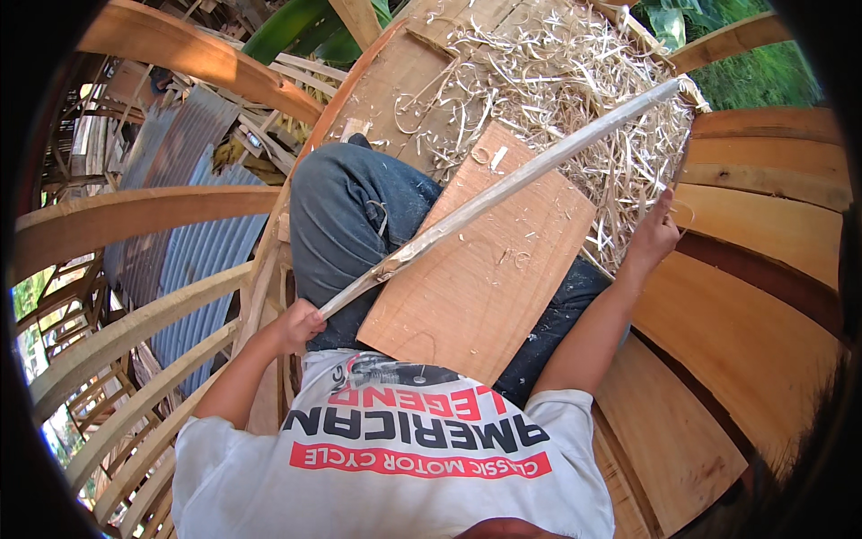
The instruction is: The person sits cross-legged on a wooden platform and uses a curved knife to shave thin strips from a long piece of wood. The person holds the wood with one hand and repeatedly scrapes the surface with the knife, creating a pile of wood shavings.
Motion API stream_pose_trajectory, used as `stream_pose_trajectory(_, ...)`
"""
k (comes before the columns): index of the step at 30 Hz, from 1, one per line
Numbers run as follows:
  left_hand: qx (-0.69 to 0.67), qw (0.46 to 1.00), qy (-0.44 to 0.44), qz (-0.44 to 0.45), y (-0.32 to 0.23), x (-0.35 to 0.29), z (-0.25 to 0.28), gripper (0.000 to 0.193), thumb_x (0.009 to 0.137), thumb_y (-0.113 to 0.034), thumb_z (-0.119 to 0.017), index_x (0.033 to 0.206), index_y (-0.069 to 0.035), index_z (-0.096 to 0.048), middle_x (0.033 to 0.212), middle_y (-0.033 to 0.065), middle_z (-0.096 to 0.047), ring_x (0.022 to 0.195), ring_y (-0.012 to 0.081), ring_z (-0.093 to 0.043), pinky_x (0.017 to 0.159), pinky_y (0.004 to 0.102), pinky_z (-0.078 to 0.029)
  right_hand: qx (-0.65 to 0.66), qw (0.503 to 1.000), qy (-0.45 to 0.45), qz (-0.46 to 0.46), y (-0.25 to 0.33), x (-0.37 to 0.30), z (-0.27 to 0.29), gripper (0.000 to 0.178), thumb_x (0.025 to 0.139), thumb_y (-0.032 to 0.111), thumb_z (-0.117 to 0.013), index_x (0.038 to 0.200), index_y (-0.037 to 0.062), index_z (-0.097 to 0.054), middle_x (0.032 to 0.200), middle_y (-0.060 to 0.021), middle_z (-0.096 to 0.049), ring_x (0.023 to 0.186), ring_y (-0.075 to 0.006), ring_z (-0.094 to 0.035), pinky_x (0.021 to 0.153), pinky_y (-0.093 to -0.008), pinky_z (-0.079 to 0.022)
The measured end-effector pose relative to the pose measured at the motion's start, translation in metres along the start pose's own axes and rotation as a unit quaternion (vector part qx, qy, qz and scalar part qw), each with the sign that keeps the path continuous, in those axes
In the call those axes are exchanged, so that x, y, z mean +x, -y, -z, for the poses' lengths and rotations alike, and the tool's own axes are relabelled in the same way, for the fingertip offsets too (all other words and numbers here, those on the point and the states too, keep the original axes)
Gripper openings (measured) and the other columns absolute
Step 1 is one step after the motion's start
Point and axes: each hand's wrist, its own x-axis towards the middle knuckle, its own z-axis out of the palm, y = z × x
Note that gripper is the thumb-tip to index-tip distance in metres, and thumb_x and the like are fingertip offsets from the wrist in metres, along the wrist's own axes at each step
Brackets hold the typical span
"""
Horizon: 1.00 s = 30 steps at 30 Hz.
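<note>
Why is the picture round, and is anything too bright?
Head view: the fisheye lens leaves black corners and bends straight edges near the rim; head view again: the long orange wooden beam, upper left, catches light, and background patches, far left, look washed out.

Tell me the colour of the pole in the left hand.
The pole is mostly pale greyish beige, as the head view shows.

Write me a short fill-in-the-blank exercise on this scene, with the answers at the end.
1. The person's ___ hand grips the wooden pole near its lower end.
2. The flat board lies over jeans coloured ___.
3. Curled wood ___ lie heaped beyond the board.
4. The person's shirt is mostly ___.

Missing words: left; blue; shavings; white.
</note>
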Motion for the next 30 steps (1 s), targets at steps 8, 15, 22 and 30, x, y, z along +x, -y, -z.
stream_pose_trajectory(8,-0.047,0.998,0.032,0.039,-0.012,-0.004,0.007,0.065,0.091,-0.064,-0.036,0.063,-0.006,-0.041,0.057,-0.0019,-0.036,0.05,0.009,-0.033,0.045,0.0254,-0.027,0.028,0.937,0.187,0.292,0.048,-0.1,-0.012,0.052,0.081,0.047,-0.067,0.062,0.0007,-0.053,0.047,-0.005,-0.042,0.04,-0.0198,-0.04,0.043,-0.0336,-0.033)
stream_pose_trajectory(15,-0.069,0.996,0.04,0.04,-0.006,-0.002,0.008,0.066,0.091,-0.065,-0.033,0.065,-0.004,-0.042,0.058,-0.0013,-0.037,0.049,0.009,-0.033,0.045,0.0251,-0.027,-0.068,0.872,0.253,0.413,0.069,-0.139,-0.016,0.052,0.071,0.049,-0.074,0.055,0.0085,-0.045,0.047,-0.0048,-0.048,0.042,-0.0219,-0.051,0.043,-0.033,-0.04)
stream_pose_trajectory(22,-0.073,0.995,0.043,0.044,-0.009,-0.001,0.003,0.069,0.089,-0.068,-0.033,0.064,-0.005,-0.041,0.057,-0.0015,-0.036,0.048,0.0089,-0.033,0.045,0.0252,-0.027,-0.071,0.913,0.151,0.373,0.069,-0.117,-0.027,0.054,0.073,0.051,-0.071,0.057,0.0064,-0.047,0.047,-0.0066,-0.045,0.043,-0.0259,-0.049,0.044,-0.0364,-0.037)
stream_pose_trajectory(30,-0.076,0.994,0.06,0.047,-0.001,0.002,0.01,0.068,0.088,-0.069,-0.035,0.063,-0.006,-0.041,0.057,-0.0018,-0.036,0.048,0.0086,-0.033,0.045,0.0244,-0.026,-0.034,0.986,0.036,0.158,0.023,-0.048,-0.011,0.061,0.086,0.056,-0.056,0.064,-0.0009,-0.057,0.046,-0.0115,-0.041,0.045,-0.024,-0.045,0.048,-0.0374,-0.036)
